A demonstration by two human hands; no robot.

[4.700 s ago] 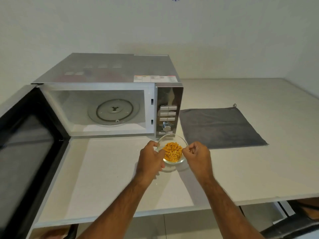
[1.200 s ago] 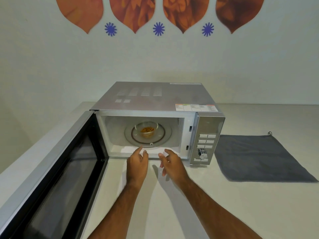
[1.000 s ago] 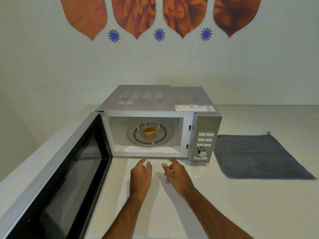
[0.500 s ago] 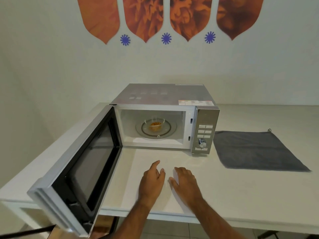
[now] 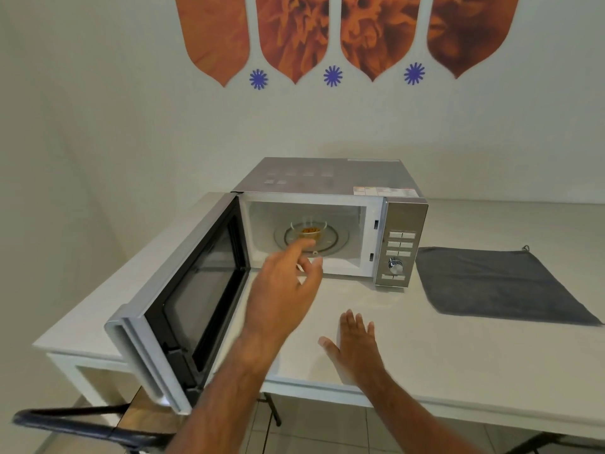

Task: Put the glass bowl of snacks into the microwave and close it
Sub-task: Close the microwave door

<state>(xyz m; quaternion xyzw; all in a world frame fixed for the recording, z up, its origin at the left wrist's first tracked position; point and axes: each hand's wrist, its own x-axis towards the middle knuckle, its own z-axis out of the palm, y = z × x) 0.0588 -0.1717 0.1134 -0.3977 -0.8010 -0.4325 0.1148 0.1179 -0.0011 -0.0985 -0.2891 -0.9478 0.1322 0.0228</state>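
The glass bowl of orange snacks (image 5: 311, 230) sits on the round turntable inside the silver microwave (image 5: 330, 181), whose cavity faces me. The microwave door (image 5: 183, 299) hangs wide open, swung out to the left past the table's front edge. My left hand (image 5: 281, 290) is raised in front of the cavity, fingers spread, empty, just right of the door's inner face. My right hand (image 5: 355, 344) lies flat and open on the white table (image 5: 458, 355), lower and to the right, touching nothing else.
A grey cloth (image 5: 497, 283) lies flat on the table right of the microwave. The control panel with buttons and a knob (image 5: 394, 264) is on the microwave's right side. A dark chair back (image 5: 75, 424) stands below the door at bottom left.
Both hands have left the bowl on the turntable and drawn back. Since half a second ago my left hand has risen from the table toward the open door; my right hand stays flat.
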